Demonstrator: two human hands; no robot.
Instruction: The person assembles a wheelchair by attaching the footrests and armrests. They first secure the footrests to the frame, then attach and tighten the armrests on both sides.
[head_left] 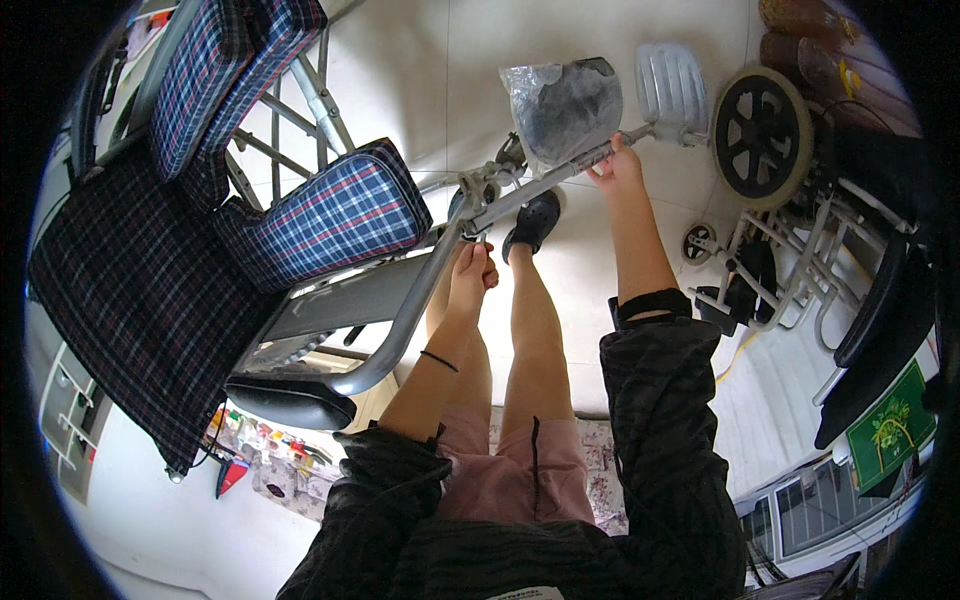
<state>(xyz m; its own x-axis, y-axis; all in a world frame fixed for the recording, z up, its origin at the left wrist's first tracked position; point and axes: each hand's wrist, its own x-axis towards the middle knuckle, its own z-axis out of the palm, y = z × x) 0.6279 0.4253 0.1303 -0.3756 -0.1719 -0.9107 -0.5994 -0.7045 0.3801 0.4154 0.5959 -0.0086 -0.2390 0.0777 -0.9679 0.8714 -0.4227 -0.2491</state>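
Observation:
A wheelchair with plaid upholstery (340, 205) stands on my left, its grey metal frame (415, 290) reaching across in front of me. My right hand (617, 168) is closed around the silver legrest tube (550, 180), close to its far end. A dark footplate in clear plastic wrap (575, 105) hangs on that tube, just beyond my fingers. Below the joint where tube and frame meet, my left hand (473, 272) is closed in a fist. A small metal piece shows above its fingers, but what it grips is mostly hidden.
A second wheelchair with a black wheel (762, 138) stands at the right. Beside that wheel is a grey ribbed footplate (672, 92). My feet in black clogs (533, 220) are under the legrest tube. At the lower right lies a green board with a tree picture (892, 428).

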